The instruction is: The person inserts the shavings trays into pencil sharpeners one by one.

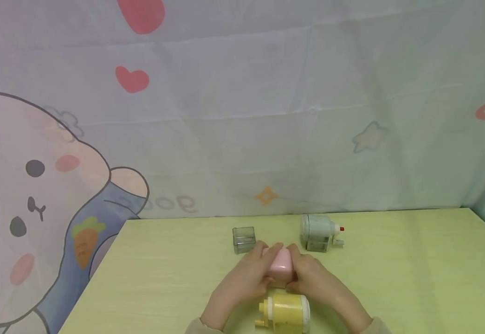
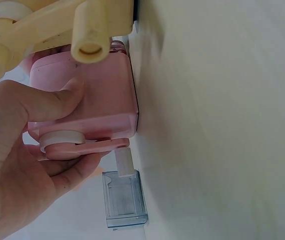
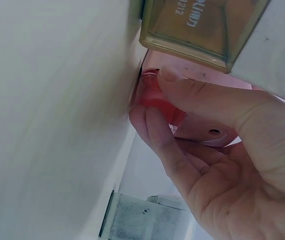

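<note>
A pink crank pencil sharpener (image 1: 281,265) stands on the table between both hands. My left hand (image 1: 245,277) grips its body from the left. In the left wrist view the thumb lies along the pink side and the fingers curl behind the crank (image 2: 95,146). From the right, my right hand (image 1: 315,279) pinches a translucent red shavings drawer (image 3: 155,97) at the sharpener's base between thumb and fingers. How far the drawer sits inside is hidden. Just in front stands a yellow crank sharpener (image 1: 287,310), its crank pointing left.
A clear grey shavings drawer (image 1: 244,239) lies behind the left hand. Behind the right hand stands a pale grey-blue crank sharpener (image 1: 318,229), its crank pointing right. The pale yellow-green table (image 1: 413,269) ends at a printed cloth backdrop (image 1: 242,116).
</note>
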A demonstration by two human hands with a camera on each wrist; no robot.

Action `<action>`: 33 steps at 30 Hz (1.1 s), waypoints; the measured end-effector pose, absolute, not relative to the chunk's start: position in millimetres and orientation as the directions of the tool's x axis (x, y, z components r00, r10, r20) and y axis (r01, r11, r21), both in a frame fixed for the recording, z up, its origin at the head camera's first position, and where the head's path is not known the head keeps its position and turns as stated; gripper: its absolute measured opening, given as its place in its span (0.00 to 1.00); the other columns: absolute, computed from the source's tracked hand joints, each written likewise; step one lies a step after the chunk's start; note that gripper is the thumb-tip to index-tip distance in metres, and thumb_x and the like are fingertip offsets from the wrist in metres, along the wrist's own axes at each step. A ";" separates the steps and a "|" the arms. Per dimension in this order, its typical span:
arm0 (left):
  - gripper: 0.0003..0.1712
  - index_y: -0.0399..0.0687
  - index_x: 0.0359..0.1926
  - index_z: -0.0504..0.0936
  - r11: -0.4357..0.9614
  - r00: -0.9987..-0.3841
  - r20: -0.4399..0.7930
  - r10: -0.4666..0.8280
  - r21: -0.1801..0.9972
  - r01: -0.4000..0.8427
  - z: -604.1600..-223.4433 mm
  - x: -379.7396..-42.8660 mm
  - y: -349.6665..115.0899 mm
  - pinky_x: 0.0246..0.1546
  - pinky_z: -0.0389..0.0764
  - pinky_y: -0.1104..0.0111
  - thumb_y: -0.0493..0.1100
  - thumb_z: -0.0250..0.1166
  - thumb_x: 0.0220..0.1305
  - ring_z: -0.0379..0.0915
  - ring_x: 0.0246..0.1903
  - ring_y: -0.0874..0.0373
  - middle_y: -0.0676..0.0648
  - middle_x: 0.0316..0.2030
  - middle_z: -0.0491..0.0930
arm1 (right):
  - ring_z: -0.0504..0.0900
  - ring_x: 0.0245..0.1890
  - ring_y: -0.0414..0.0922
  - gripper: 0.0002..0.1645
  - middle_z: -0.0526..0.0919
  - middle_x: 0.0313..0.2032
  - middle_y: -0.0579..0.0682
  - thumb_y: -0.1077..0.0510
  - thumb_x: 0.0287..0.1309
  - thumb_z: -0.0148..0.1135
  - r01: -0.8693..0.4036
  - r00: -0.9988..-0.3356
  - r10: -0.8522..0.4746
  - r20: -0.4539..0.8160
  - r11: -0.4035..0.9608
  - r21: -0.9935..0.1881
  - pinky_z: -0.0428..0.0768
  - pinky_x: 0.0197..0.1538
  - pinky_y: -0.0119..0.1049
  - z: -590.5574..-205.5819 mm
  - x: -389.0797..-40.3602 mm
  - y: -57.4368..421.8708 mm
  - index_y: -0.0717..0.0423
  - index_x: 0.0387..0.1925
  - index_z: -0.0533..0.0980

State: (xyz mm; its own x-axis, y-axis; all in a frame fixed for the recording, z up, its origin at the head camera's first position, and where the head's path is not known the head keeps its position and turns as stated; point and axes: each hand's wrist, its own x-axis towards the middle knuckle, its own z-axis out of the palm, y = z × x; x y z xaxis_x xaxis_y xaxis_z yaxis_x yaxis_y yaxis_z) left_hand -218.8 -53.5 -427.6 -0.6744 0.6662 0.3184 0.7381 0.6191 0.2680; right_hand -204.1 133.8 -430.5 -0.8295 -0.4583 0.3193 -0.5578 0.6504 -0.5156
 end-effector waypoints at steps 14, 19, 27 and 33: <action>0.44 0.50 0.66 0.56 0.607 -0.675 0.300 0.674 0.297 0.737 -429.3 -220.3 -54.9 0.38 0.77 0.71 0.35 0.65 0.48 0.65 0.36 0.61 0.44 0.44 0.67 | 0.73 0.25 0.40 0.36 0.77 0.28 0.52 0.67 0.24 0.70 -0.551 -0.834 -0.455 0.313 0.646 -0.528 0.77 0.25 0.36 -431.8 -205.8 132.1 0.64 0.42 0.64; 0.44 0.53 0.67 0.56 0.602 -0.693 0.285 0.662 0.349 0.718 -431.5 -221.3 -57.8 0.37 0.77 0.72 0.36 0.65 0.49 0.65 0.36 0.62 0.47 0.45 0.67 | 0.72 0.24 0.39 0.36 0.77 0.27 0.51 0.66 0.24 0.70 -0.547 -0.836 -0.454 0.308 0.646 -0.532 0.77 0.25 0.35 -434.4 -206.2 130.6 0.62 0.41 0.64; 0.46 0.58 0.68 0.53 0.611 -0.721 0.258 0.644 0.395 0.686 -430.5 -222.7 -58.7 0.38 0.78 0.70 0.38 0.65 0.50 0.66 0.37 0.63 0.49 0.48 0.66 | 0.71 0.24 0.40 0.34 0.76 0.27 0.48 0.67 0.24 0.69 -0.505 -0.861 -0.426 0.278 0.655 -0.562 0.76 0.26 0.36 -426.3 -203.3 130.8 0.60 0.41 0.65; 0.47 0.60 0.68 0.52 0.607 -0.724 0.260 0.639 0.408 0.682 -429.5 -223.6 -57.7 0.38 0.78 0.68 0.41 0.66 0.50 0.66 0.36 0.62 0.51 0.48 0.66 | 0.70 0.23 0.39 0.32 0.75 0.25 0.45 0.65 0.26 0.69 -0.498 -0.865 -0.428 0.263 0.661 -0.561 0.75 0.25 0.35 -423.7 -202.7 133.7 0.58 0.40 0.66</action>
